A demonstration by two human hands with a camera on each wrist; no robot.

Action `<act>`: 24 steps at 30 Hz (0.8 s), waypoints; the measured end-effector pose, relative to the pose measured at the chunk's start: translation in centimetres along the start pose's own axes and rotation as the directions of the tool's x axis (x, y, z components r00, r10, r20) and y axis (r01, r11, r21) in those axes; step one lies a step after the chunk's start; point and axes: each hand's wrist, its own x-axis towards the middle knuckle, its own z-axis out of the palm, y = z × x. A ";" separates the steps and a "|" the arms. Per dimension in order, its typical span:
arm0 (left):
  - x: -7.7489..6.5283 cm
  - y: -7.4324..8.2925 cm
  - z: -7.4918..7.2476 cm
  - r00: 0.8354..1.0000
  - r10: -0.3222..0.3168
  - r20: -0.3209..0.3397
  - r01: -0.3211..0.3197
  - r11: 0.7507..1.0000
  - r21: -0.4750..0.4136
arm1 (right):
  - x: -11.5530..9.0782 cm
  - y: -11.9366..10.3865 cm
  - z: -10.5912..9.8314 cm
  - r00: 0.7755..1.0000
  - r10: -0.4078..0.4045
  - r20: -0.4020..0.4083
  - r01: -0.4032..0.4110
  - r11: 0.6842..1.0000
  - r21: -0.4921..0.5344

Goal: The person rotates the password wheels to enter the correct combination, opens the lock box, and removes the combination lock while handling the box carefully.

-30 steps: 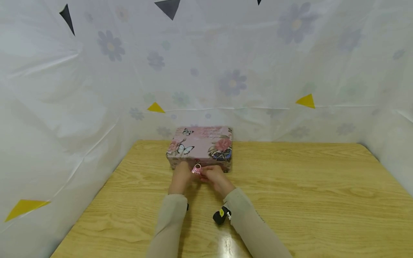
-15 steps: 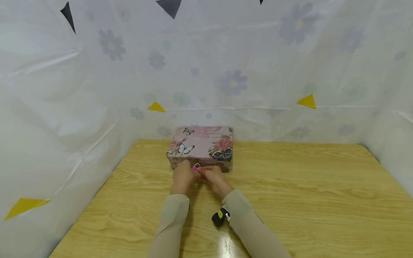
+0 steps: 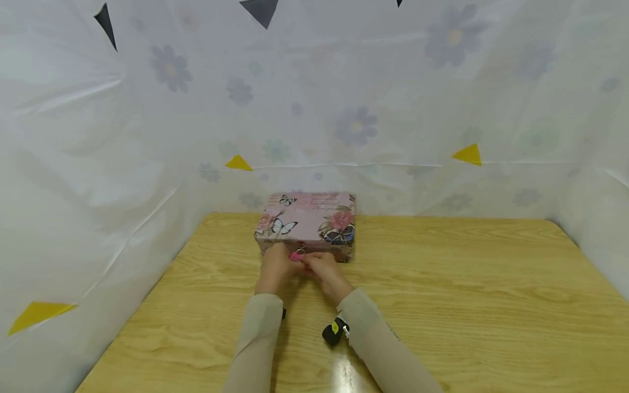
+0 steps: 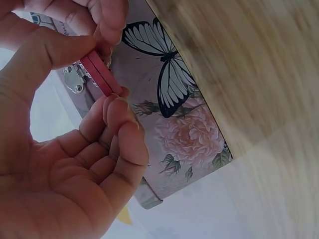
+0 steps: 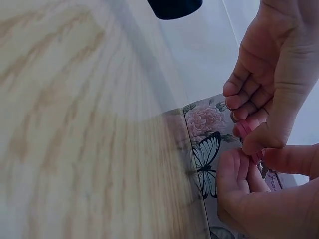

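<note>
A small pink combination padlock [image 3: 296,256] is held in front of a pink box [image 3: 307,217] printed with butterflies and roses. Its metal shackle ring stands up near the clasp on the box's front. In the left wrist view, my left hand [image 4: 75,164] pinches the padlock body [image 4: 101,73] between thumb and index finger, the other fingers curled. A metal clasp plate [image 4: 75,78] shows beside it. My right hand [image 5: 274,199] grips the padlock's other end [image 5: 256,157] with thumb and fingertips. The fingers partly cover the padlock. The box lid is down.
The box stands on a wooden table [image 3: 467,284] near its back edge. A white flowered sheet [image 3: 304,82] hangs behind and at both sides. A black wrist camera [image 3: 333,332] is strapped at the right cuff.
The padlock has tilted between my fingers: its face showed upright before, and now its dial edge shows with the shackle leaning. Both hands have shifted only slightly.
</note>
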 end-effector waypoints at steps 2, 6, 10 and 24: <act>0.1 -0.1 0.0 1.000 0.010 0.004 -0.010 1.000 -0.024 | 0.0 0.2 0.0 1.000 0.002 -0.021 -0.002 1.000 0.005; 0.2 -0.5 0.5 0.999 0.046 0.001 -0.046 0.997 -0.057 | -0.2 0.5 0.1 0.994 -0.003 -0.112 0.003 1.000 0.000; 0.3 -0.6 0.9 0.999 0.055 0.002 -0.054 0.996 -0.068 | -0.3 0.9 0.3 0.981 -0.029 -0.191 0.037 0.999 0.038; 0.3 -0.9 0.2 1.000 0.021 0.012 -0.020 0.997 -0.070 | -0.2 0.3 1.6 0.963 -0.079 -0.257 0.097 0.994 0.059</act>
